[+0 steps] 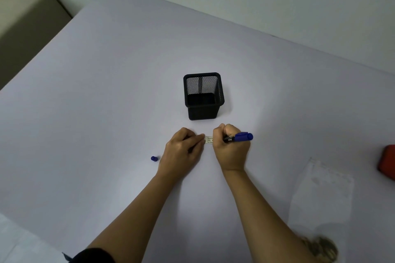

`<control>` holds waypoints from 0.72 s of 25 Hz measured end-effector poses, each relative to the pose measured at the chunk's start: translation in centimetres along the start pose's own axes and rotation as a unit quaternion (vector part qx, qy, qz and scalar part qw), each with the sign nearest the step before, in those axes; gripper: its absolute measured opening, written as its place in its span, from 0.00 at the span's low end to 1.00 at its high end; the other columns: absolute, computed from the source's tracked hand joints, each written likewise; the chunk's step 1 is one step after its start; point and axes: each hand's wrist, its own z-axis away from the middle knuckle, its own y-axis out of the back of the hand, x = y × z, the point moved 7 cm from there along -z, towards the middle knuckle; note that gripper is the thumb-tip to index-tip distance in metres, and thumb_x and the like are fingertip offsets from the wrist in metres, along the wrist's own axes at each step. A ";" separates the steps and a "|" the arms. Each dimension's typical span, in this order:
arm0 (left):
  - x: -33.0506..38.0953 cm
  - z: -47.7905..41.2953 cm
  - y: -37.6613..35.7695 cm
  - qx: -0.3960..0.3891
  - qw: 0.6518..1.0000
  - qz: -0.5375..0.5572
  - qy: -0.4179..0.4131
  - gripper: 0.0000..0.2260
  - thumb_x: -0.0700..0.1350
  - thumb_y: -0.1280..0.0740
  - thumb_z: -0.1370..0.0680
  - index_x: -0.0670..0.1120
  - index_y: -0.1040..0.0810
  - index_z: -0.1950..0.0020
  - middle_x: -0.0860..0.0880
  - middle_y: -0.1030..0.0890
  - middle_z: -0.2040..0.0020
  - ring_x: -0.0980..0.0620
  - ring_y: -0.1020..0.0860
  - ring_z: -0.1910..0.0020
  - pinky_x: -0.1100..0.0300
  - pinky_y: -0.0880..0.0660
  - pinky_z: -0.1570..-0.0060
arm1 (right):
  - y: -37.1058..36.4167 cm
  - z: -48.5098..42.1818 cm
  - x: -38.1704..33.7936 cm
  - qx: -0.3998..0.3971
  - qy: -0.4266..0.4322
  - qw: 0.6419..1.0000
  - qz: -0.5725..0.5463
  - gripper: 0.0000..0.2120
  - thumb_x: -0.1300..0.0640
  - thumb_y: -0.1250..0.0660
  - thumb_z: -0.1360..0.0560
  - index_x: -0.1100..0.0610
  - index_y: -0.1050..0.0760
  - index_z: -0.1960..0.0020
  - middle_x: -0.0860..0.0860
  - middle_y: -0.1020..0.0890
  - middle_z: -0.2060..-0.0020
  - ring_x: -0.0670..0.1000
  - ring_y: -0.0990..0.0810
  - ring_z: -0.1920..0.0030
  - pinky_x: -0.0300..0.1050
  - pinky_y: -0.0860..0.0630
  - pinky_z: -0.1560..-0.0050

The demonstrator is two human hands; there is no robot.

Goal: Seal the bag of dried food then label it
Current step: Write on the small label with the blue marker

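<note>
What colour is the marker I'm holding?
The marker is blue with a black section, clearest in the head view.

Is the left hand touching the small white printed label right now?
Touching. The head view shows fingertips of the left hand resting on the left end of the small white printed label, with no gap.
</note>
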 end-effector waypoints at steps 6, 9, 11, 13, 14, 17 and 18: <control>-0.2 0.0 -0.1 -0.005 1.000 0.003 0.003 0.10 0.46 0.34 0.25 0.43 0.16 0.51 0.47 0.23 0.60 0.56 0.27 0.63 0.68 0.30 0.63 | -0.1 0.0 -0.2 -0.007 0.007 1.000 -0.002 0.17 0.57 0.40 0.28 0.63 0.35 0.74 0.48 0.34 0.77 0.50 0.34 0.74 0.30 0.37 0.74; -0.1 0.0 -0.1 -0.008 1.000 0.001 0.001 0.10 0.46 0.34 0.25 0.42 0.16 0.51 0.47 0.22 0.60 0.56 0.26 0.63 0.68 0.30 0.63 | 0.0 0.1 -0.2 -0.009 0.005 1.000 0.001 0.17 0.57 0.41 0.28 0.63 0.35 0.73 0.50 0.33 0.78 0.52 0.34 0.75 0.32 0.35 0.74; -0.1 0.0 -0.1 -0.013 1.000 -0.003 0.000 0.11 0.46 0.34 0.25 0.43 0.16 0.51 0.47 0.22 0.60 0.55 0.25 0.63 0.68 0.30 0.63 | 0.0 0.0 -0.1 -0.006 -0.003 1.000 -0.001 0.17 0.57 0.41 0.28 0.64 0.35 0.74 0.52 0.33 0.79 0.53 0.34 0.76 0.38 0.34 0.76; 0.0 0.0 -0.1 -0.017 1.000 -0.004 0.004 0.11 0.47 0.34 0.25 0.43 0.16 0.51 0.47 0.22 0.60 0.55 0.25 0.63 0.69 0.31 0.63 | 0.0 -0.1 -0.3 -0.010 0.006 1.000 0.003 0.17 0.57 0.40 0.28 0.63 0.35 0.74 0.50 0.34 0.78 0.52 0.34 0.74 0.36 0.35 0.75; 0.0 0.0 -0.1 -0.017 1.000 -0.006 0.005 0.11 0.47 0.34 0.25 0.43 0.16 0.51 0.47 0.22 0.60 0.55 0.25 0.63 0.70 0.31 0.62 | -0.1 -0.1 -0.3 -0.012 0.012 1.000 0.004 0.17 0.57 0.40 0.28 0.63 0.35 0.74 0.51 0.33 0.79 0.52 0.34 0.74 0.36 0.35 0.75; 0.0 0.0 0.0 -0.015 1.000 -0.009 0.006 0.11 0.47 0.34 0.25 0.43 0.16 0.51 0.47 0.22 0.60 0.55 0.25 0.63 0.71 0.32 0.61 | 0.0 0.0 -0.3 -0.011 0.008 1.000 -0.009 0.17 0.57 0.40 0.28 0.64 0.34 0.73 0.52 0.32 0.79 0.51 0.33 0.74 0.33 0.34 0.75; 0.0 0.0 0.0 -0.013 1.000 -0.008 0.005 0.11 0.47 0.34 0.25 0.43 0.16 0.51 0.47 0.22 0.60 0.55 0.25 0.63 0.71 0.32 0.62 | 0.0 0.0 -0.3 -0.013 0.010 1.000 -0.008 0.17 0.57 0.40 0.28 0.64 0.34 0.73 0.51 0.32 0.78 0.51 0.32 0.73 0.33 0.34 0.75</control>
